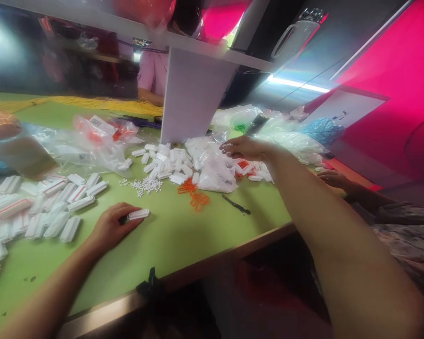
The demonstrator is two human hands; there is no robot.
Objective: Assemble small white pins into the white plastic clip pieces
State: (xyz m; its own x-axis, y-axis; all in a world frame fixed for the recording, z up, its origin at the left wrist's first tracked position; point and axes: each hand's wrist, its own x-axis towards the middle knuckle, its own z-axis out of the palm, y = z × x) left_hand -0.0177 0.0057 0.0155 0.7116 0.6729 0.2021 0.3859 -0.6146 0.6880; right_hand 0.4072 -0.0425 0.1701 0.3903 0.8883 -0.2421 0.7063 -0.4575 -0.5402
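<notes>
Presently, the left hand [115, 226] pinches a white plastic piece [138, 214] between thumb and fingers, low over the green worktop [159, 242]. Across from it, the right hand [245, 147] is at a clear bag [215, 172], fingers bent (whether they grip anything, I cannot tell). Small white bits [146, 186] lie scattered beyond the left hand, orange parts [199, 201] and a dark cutter [236, 205] in front of the bag.
</notes>
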